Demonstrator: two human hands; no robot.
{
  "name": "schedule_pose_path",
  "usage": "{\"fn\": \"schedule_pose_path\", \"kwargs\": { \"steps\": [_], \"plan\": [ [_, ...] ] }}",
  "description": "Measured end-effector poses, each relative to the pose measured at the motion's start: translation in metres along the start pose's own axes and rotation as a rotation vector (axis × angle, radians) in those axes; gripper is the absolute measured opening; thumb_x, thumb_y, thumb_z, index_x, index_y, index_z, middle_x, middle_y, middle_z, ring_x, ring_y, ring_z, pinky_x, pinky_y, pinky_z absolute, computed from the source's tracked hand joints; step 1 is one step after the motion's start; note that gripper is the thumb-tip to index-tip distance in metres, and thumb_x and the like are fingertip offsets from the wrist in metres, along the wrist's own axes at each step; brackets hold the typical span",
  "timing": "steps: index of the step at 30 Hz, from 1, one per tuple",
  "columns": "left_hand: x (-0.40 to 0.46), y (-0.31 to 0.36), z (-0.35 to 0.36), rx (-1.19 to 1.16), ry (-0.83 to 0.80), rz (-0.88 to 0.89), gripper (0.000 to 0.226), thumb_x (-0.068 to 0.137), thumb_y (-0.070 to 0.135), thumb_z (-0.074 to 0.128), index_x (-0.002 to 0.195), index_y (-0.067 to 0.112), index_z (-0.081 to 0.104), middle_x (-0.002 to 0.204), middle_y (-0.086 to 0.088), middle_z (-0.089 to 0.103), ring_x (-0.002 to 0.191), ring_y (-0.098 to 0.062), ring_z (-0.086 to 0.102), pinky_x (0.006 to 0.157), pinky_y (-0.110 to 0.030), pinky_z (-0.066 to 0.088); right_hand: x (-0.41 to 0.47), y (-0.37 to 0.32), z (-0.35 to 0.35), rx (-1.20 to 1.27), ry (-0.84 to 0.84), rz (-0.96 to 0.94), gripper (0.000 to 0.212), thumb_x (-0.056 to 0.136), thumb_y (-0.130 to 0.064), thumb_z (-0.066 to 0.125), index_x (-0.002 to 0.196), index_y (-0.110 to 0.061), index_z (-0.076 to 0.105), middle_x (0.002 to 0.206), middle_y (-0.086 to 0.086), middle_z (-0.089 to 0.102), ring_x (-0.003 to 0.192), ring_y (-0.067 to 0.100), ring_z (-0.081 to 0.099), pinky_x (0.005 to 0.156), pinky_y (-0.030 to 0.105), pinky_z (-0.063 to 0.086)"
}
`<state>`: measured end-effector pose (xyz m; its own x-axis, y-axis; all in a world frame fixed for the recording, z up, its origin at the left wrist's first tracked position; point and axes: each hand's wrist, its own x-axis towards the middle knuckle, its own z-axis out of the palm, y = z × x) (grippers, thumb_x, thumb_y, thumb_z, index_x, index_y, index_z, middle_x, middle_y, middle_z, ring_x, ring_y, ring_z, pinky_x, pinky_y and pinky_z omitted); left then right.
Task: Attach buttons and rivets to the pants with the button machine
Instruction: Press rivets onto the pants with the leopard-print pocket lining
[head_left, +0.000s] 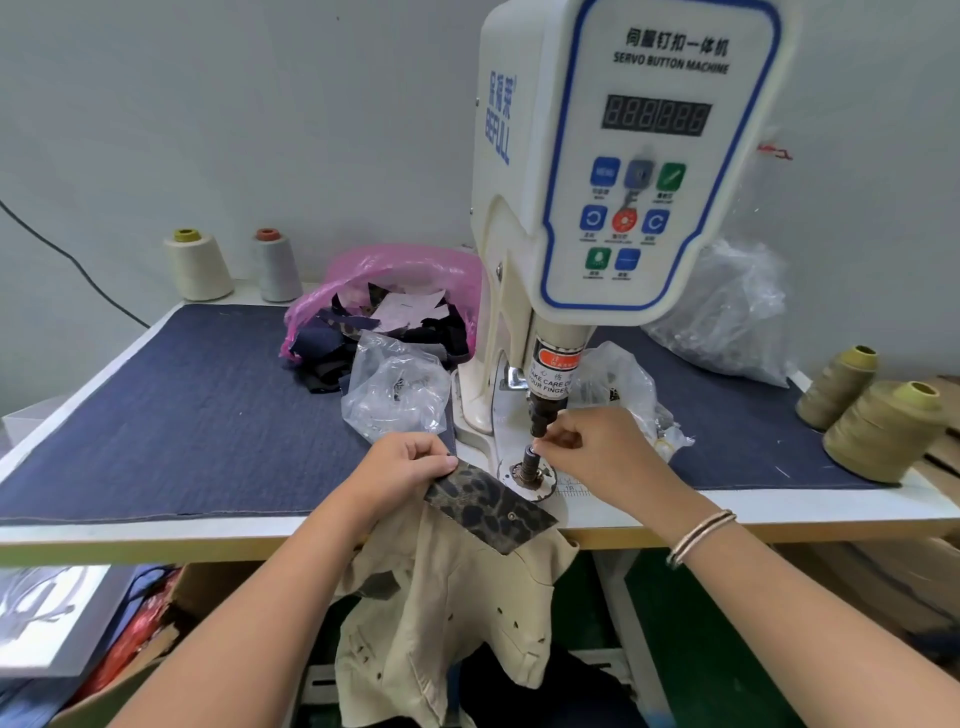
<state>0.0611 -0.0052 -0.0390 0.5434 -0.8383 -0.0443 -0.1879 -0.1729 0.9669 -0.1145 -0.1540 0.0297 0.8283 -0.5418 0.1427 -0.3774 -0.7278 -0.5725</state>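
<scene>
White table (675, 512) with blue mat, grey wall | pants (447, 587) hang off front edge, leopard waistband flap (491, 506) beside lower die (531, 462) of button machine (613, 156) | left hand (402, 465) fingers curled, pinching flap corner | right hand (597, 449) fingertips pinched at die top, small part likely, unclear | fabric soft, light, floppy; hold flap edges flat, clear of punch

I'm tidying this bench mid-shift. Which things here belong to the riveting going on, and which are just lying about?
In use: button machine; lower die post; pants; leopard-print waistband; left hand; right hand.

Lying about: thread cones; pink bag of scraps; clear plastic bags.
</scene>
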Motion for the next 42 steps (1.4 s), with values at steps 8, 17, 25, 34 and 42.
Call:
{"fn": "schedule_pose_path", "kwargs": {
  "steps": [8, 17, 25, 34, 42],
  "plan": [
    [-0.001, 0.001, 0.0, -0.024, -0.015, 0.003, 0.022, 0.088, 0.012, 0.066, 0.066, 0.015, 0.067, 0.066, 0.001, 0.065, 0.064, -0.007, 0.06, 0.066, -0.016, 0.047, -0.006, 0.006, 0.002, 0.078, 0.019, -0.007, 0.013, 0.087, -0.02, 0.067, 0.097, -0.016, 0.075, 0.083, -0.002, 0.069, 0.074, 0.001, 0.058, 0.068, 0.007, 0.041],
    [-0.015, 0.039, 0.002, -0.014, -0.365, 0.085, 0.019, 0.091, 0.005, 0.06, 0.073, 0.005, 0.065, 0.068, 0.005, 0.063, 0.066, -0.005, 0.058, 0.069, -0.013, 0.045, -0.057, 0.011, 0.017, 0.332, 0.108, -0.146, 0.024, 0.086, -0.02, 0.066, 0.101, -0.039, 0.065, 0.096, -0.024, 0.065, 0.092, 0.001, 0.059, 0.075, 0.011, 0.044],
    [-0.015, 0.074, 0.003, 0.092, -0.473, 0.074, 0.029, 0.085, 0.034, 0.062, 0.08, 0.006, 0.063, 0.081, -0.006, 0.057, 0.081, -0.018, 0.049, 0.082, -0.03, 0.034, -0.042, 0.013, 0.005, 0.587, -0.24, 0.117, 0.018, 0.089, -0.029, 0.062, 0.078, -0.019, 0.074, 0.076, 0.001, 0.067, 0.072, 0.008, 0.061, 0.07, 0.019, 0.045],
    [-0.008, 0.057, 0.003, 0.154, -0.411, -0.025, 0.025, 0.092, 0.032, 0.063, 0.074, 0.016, 0.058, 0.072, 0.008, 0.051, 0.07, -0.006, 0.044, 0.072, -0.018, 0.034, -0.017, 0.018, -0.002, 0.621, -0.304, 0.214, 0.019, 0.088, -0.03, 0.063, 0.073, -0.026, 0.073, 0.083, 0.003, 0.072, 0.081, 0.013, 0.065, 0.079, 0.028, 0.048],
    [0.008, 0.051, 0.024, 0.111, -0.306, -0.027, 0.025, 0.09, 0.025, 0.065, 0.088, 0.0, 0.065, 0.082, 0.0, 0.057, 0.081, -0.009, 0.05, 0.08, -0.023, 0.038, -0.01, 0.047, -0.001, 0.874, -0.205, 0.332, 0.011, 0.085, -0.015, 0.067, 0.084, -0.02, 0.076, 0.095, 0.006, 0.074, 0.089, 0.016, 0.067, 0.082, 0.026, 0.052]
  ]
}}
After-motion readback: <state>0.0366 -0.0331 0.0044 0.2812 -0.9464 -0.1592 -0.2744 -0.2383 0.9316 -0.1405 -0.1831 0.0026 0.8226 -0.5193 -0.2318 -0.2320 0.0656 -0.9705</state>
